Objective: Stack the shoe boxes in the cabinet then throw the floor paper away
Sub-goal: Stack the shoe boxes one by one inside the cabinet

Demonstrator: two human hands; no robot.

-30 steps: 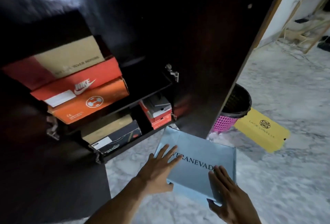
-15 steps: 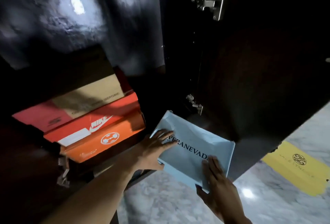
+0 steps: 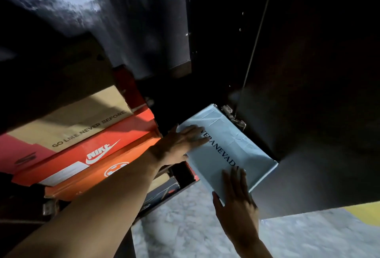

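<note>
At the dark wooden cabinet [image 3: 308, 93], pale blue cardboard shoe box [image 3: 238, 144] points lengthwise inward; flat-fingered left hand [image 3: 183, 142] presses its far end, right hand [image 3: 236, 202] its near end.

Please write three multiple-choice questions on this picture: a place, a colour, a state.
1. Where is the light blue box relative to the Nike box?
A) left of it B) right of it C) on top of it
2. What colour is the Nike box?
A) green B) red-orange C) black
3. How do the left hand and right hand meet the light blue box?
A) fingers straight on its lid B) fists, apart from it C) only one touches

1B: it lies to the right.
2B: red-orange surrounds the white logo.
3A: both hands' fingers lie flat on the lid.
</note>
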